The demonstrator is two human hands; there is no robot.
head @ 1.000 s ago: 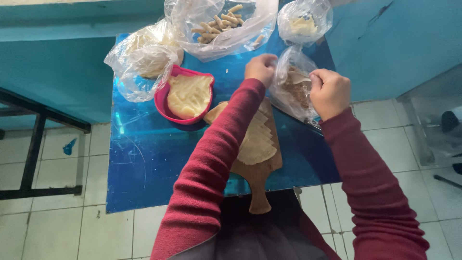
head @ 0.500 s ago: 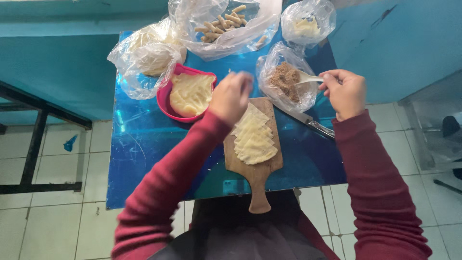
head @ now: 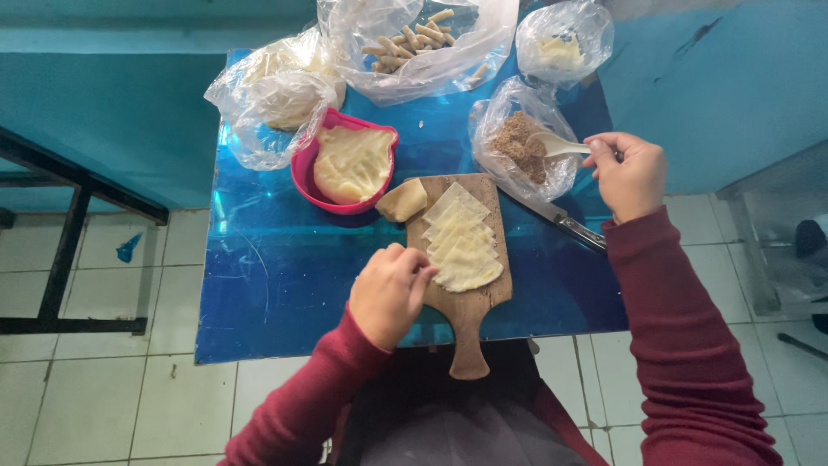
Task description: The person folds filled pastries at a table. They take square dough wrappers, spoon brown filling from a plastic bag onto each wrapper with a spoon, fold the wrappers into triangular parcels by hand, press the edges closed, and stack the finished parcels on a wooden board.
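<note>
A wooden cutting board (head: 470, 302) lies on the small blue table (head: 276, 276) with several pale dough sheets (head: 461, 242) fanned across it. My left hand (head: 390, 292) rests at the board's left edge, its fingertips touching the nearest sheet. My right hand (head: 630, 173) holds the handle of a white spoon (head: 556, 145), whose bowl lies in a clear bag of brown crumbly filling (head: 517, 142). One loose dough piece (head: 402, 200) sits between the board and a pink bowl (head: 304, 173) of pale batter.
A knife (head: 561, 223) lies right of the board. Plastic bags at the back hold dough (head: 276, 95), rolled sticks (head: 414, 39) and pale pieces (head: 561, 47). A black metal frame (head: 60, 259) stands on the tiled floor at left.
My left hand drew back from the filling bag to the board's near left edge. My right hand now holds the spoon in the filling bag.
</note>
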